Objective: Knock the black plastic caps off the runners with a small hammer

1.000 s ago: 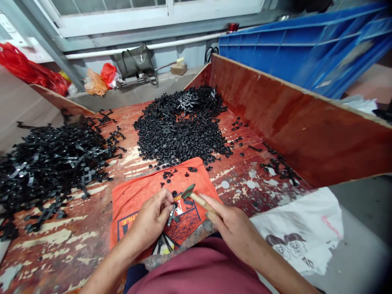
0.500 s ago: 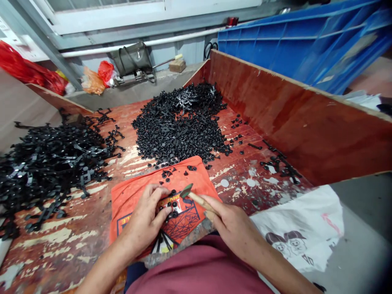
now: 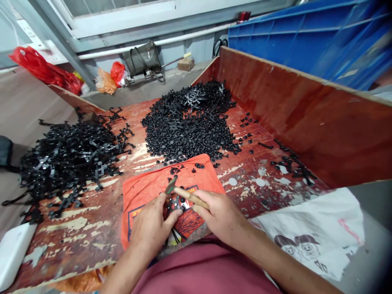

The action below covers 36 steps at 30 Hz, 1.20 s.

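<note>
My right hand (image 3: 221, 211) is closed round the wooden handle of a small hammer (image 3: 191, 197), whose dark greenish head (image 3: 170, 185) hangs just above the fingertips of my left hand (image 3: 150, 224). Thumb and fingers of the left hand are closed on a small black plastic part (image 3: 176, 203) with round knobs, partly hidden by them. Beneath both hands lies an orange printed cloth (image 3: 137, 192). A few loose black pegs (image 3: 199, 165) are scattered on its far end. Beyond it rises a large heap of small black pegs (image 3: 186, 134).
Left, a pile of black linked parts (image 3: 70, 153) covers the worn red table (image 3: 76, 224). Red boards (image 3: 290, 98) wall the right side, with a blue crate (image 3: 284, 49) behind. A white printed bag (image 3: 318, 228) lies at right, a white box (image 3: 15, 253) at near left.
The view has shifted, moving the scene rightward in the picture. The hammer head has come over to the left fingertips. Both hands keep their holds.
</note>
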### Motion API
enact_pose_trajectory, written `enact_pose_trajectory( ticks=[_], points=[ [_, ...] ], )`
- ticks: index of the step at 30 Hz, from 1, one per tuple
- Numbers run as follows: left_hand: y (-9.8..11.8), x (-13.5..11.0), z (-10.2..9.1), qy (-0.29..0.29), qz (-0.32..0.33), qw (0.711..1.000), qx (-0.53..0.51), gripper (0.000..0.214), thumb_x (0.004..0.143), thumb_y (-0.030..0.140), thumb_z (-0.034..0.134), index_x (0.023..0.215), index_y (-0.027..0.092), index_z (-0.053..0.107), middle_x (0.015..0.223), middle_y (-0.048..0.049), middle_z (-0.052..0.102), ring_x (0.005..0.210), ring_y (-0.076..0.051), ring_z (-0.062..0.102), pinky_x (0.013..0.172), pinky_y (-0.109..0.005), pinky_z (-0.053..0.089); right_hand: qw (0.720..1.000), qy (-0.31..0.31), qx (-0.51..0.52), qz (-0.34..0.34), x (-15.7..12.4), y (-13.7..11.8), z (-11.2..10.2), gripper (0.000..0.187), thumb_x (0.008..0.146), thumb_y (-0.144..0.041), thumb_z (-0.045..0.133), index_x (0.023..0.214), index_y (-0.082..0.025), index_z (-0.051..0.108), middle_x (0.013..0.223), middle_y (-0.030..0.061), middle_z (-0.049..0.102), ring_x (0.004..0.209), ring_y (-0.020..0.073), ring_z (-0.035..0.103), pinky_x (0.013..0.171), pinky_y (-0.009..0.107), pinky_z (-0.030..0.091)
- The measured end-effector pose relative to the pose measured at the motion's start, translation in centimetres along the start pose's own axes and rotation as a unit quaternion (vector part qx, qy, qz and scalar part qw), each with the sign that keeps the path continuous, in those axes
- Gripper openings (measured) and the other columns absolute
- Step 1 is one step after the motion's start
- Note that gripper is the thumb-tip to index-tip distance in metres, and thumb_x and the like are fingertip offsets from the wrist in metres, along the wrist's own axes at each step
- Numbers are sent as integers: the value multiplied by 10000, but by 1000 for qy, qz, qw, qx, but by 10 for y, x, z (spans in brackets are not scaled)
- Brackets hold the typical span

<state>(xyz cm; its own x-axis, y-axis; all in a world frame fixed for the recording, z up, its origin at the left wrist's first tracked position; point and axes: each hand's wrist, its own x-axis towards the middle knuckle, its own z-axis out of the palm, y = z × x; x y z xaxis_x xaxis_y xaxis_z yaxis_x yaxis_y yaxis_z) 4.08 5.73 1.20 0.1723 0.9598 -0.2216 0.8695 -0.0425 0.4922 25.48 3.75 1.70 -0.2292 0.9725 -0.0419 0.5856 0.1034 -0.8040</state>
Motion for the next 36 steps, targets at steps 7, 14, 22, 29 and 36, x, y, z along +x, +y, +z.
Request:
enact_pose_trajectory(
  ticks=[7,14,22,29,36],
  points=[
    [-6,1,-10,-38,-7,947,-318,222,820,424,612,822,217,535,718,31,517,674,-145,497,641,-241,391,998,20,-25,52,-14,10,-14,137,927,-197,501,807,-230,560,648,-62,528,581,123,464,554,238,302],
    [1,2,-30,-105,-45,928,-354,233,845,412,556,910,202,633,763,13,580,615,-122,442,602,-241,347,994,-14,-74,81,-32,23,-13,156,981,-239,454,951,-239,607,740,-28,636,669,162,592,616,264,358],
    [-4,24,-9,-79,9,951,-299,276,812,449,616,752,190,540,697,25,503,693,-147,458,658,-256,371,973,-36,-214,83,-29,16,-4,185,995,-226,446,1043,-237,624,835,17,724,722,231,694,589,313,335],
    [-11,30,-1,-45,3,964,-263,267,780,438,659,756,206,530,697,35,510,671,-148,472,614,-242,372,972,-54,-210,89,-29,16,-6,206,984,-199,458,1102,-257,616,851,10,730,745,240,705,590,312,337],
    [-13,39,8,-59,6,969,-241,260,782,445,664,730,202,587,629,34,541,624,-151,483,591,-238,369,975,-49,-196,89,-30,17,-7,202,966,-174,476,1085,-256,618,856,4,729,760,229,701,598,303,332]
  ],
)
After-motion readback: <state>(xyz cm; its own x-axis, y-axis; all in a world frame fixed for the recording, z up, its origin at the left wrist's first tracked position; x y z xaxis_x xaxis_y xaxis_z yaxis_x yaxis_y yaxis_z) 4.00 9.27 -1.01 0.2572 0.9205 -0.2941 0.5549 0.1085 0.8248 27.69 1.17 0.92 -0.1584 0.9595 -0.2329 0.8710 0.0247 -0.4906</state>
